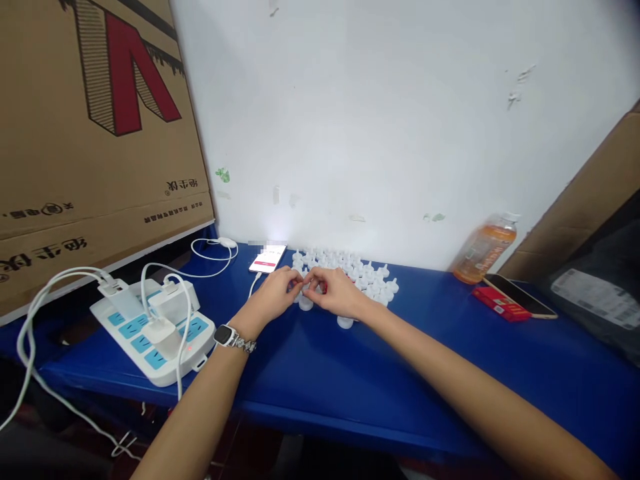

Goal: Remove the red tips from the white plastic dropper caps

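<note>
A big cardboard box (95, 133) is standing at the left end of the blue bench (380, 393), leaning over its back left corner. A second cardboard sheet (585, 193) is slanting up at the right end, with a dark plastic bag (600, 293) lying below it. A white power strip (155, 333) is sitting at the front left edge, with chargers and white cables plugged in. An orange drink bottle (483, 253) is resting tilted against the wall at the back right, and beside it a phone (520, 295) is lying on a red packet (497, 303). Another phone (268, 258), lit, is lying at the back edge near the middle. A cluster of small white caps (350, 270) is spreading along the back middle. The left hand (273, 297), a watch (227, 335) on its wrist, and the right hand (337, 293) are meeting fingertip to fingertip there, both curled and pinching one small white piece (306, 283) between them.
</note>
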{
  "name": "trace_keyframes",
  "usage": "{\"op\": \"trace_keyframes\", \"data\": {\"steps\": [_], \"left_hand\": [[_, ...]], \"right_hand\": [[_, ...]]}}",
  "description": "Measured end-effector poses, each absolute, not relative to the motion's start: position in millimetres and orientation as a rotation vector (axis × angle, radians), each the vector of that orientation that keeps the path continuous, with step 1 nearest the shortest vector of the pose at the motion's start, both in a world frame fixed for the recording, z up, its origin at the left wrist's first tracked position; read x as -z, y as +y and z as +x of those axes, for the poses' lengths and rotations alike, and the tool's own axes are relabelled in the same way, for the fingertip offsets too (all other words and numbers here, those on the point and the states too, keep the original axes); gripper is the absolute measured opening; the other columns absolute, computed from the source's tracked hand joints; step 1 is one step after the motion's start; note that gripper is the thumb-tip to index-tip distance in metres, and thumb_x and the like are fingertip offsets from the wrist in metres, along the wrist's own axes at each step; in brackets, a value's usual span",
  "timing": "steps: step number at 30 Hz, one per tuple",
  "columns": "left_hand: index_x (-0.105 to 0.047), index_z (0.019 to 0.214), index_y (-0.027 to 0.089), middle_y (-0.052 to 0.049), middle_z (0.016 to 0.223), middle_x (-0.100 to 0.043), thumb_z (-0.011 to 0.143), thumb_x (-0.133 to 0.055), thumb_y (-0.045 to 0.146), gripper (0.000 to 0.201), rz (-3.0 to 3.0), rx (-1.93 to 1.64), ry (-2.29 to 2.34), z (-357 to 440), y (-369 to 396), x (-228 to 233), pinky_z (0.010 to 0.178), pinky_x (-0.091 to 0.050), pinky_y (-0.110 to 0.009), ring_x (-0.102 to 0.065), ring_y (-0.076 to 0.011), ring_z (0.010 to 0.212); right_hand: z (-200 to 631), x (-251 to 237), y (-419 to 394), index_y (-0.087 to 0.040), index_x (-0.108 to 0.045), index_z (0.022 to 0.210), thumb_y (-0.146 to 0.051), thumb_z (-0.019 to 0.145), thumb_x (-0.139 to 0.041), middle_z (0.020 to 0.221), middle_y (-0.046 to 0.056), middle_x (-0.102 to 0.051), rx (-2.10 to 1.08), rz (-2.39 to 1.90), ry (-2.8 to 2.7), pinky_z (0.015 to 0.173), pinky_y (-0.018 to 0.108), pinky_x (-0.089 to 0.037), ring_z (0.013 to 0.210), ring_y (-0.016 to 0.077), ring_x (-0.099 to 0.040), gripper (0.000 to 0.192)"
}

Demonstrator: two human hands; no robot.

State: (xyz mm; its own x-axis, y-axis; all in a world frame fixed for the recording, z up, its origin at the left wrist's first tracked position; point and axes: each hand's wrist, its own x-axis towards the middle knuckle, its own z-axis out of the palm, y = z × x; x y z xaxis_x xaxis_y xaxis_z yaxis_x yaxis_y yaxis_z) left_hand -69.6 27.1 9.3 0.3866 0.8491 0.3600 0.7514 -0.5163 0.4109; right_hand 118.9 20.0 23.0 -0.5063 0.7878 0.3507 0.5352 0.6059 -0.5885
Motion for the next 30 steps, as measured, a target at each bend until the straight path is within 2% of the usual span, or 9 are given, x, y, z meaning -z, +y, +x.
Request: {"op": "trace_keyframes", "data": {"steps": [3, 6, 8, 10, 15, 19, 23, 26, 30], "left_hand": [[-0.066, 0.093, 0.016, -0.005, 0.084, -0.061, 0.094, -0.045, 0.027, 0.023, 2.415, -0.845, 1.422, -67, 23, -12, 0.069, -0.043, -0.030, -0.058, -0.0171, 0.073], [-0.068, 0.091, 0.018, -0.005, 0.087, -0.061, 0.089, -0.055, 0.040, 0.026, 2.404, -0.858, 1.371, -65, 19, -12, 0.069, -0.045, -0.029, -0.059, -0.0168, 0.073], [-0.069, 0.090, 0.019, -0.004, 0.087, -0.060, 0.083, -0.063, 0.050, 0.032, 2.415, -0.849, 1.335, -65, 19, -11, 0.069, -0.046, -0.029, -0.059, -0.0169, 0.074], [-0.069, 0.088, 0.020, -0.003, 0.086, -0.059, 0.081, -0.066, 0.051, 0.032, 2.423, -0.823, 1.309, -66, 21, -9, 0.068, -0.046, -0.029, -0.058, -0.0162, 0.073], [-0.069, 0.086, 0.020, -0.003, 0.085, -0.057, 0.088, -0.058, 0.042, 0.025, 2.456, -0.789, 1.349, -65, 27, -6, 0.069, -0.046, -0.029, -0.057, -0.0157, 0.072], [-0.066, 0.101, 0.023, -0.004, 0.101, -0.059, 0.090, -0.056, 0.045, 0.027, 2.524, -0.796, 1.468, -60, 18, -11, 0.070, -0.048, -0.032, -0.061, -0.0174, 0.076], [-0.058, 0.118, 0.024, -0.007, 0.117, -0.056, 0.088, -0.058, 0.046, 0.038, 2.667, -0.951, 1.432, -47, 3, -20, 0.083, -0.049, -0.037, -0.061, -0.0241, 0.098], [-0.054, 0.119, 0.022, -0.007, 0.113, -0.059, 0.092, -0.052, 0.036, 0.030, 2.742, -0.958, 1.233, -36, -5, -21, 0.089, -0.047, -0.037, -0.058, -0.0245, 0.105], [-0.054, 0.111, 0.022, -0.006, 0.103, -0.061, 0.092, -0.048, 0.028, 0.021, 2.659, -0.855, 1.151, -29, -13, -19, 0.078, -0.048, -0.033, -0.059, -0.0219, 0.093]], "right_hand": [[122, -28, 26, -0.020, -0.064, 0.094, -0.022, 0.085, -0.058, 0.077, -0.002, -0.069, -0.390, -1.114, -2.201, 0.077, 0.029, -0.038, 0.073, 0.0141, -0.057, 0.012], [125, -28, 35, -0.020, -0.068, 0.091, -0.026, 0.082, -0.064, 0.076, 0.002, -0.066, -0.195, -1.243, -2.265, 0.083, 0.034, -0.034, 0.087, 0.0207, -0.054, 0.012], [126, -26, 40, -0.020, -0.070, 0.089, -0.027, 0.081, -0.066, 0.077, 0.003, -0.065, -0.145, -1.285, -2.332, 0.084, 0.036, -0.032, 0.090, 0.0224, -0.053, 0.012], [125, -24, 44, -0.020, -0.071, 0.083, -0.022, 0.081, -0.064, 0.077, 0.003, -0.067, -0.144, -1.289, -2.371, 0.086, 0.037, -0.031, 0.091, 0.0225, -0.053, 0.007], [134, -27, 41, -0.019, -0.071, 0.077, -0.014, 0.081, -0.059, 0.072, 0.001, -0.068, -0.300, -1.228, -2.263, 0.084, 0.033, -0.037, 0.081, 0.0183, -0.057, 0.014], [155, -38, 27, -0.018, -0.072, 0.080, -0.020, 0.082, -0.061, 0.079, 0.003, -0.072, -0.436, -1.200, -2.029, 0.070, 0.027, -0.041, 0.074, 0.0157, -0.059, 0.011], [169, -44, 11, -0.017, -0.073, 0.081, -0.027, 0.083, -0.063, 0.073, 0.002, -0.071, -0.572, -1.179, -1.966, 0.062, 0.026, -0.041, 0.064, 0.0135, -0.055, 0.014], [169, -45, 3, -0.017, -0.074, 0.084, -0.031, 0.083, -0.064, 0.074, 0.001, -0.070, -0.677, -1.087, -1.988, 0.062, 0.025, -0.042, 0.065, 0.0131, -0.055, 0.017], [163, -48, -2, -0.016, -0.074, 0.086, -0.034, 0.083, -0.065, 0.075, 0.002, -0.070, -0.726, -1.046, -1.992, 0.063, 0.025, -0.043, 0.067, 0.0135, -0.056, 0.020]]}}
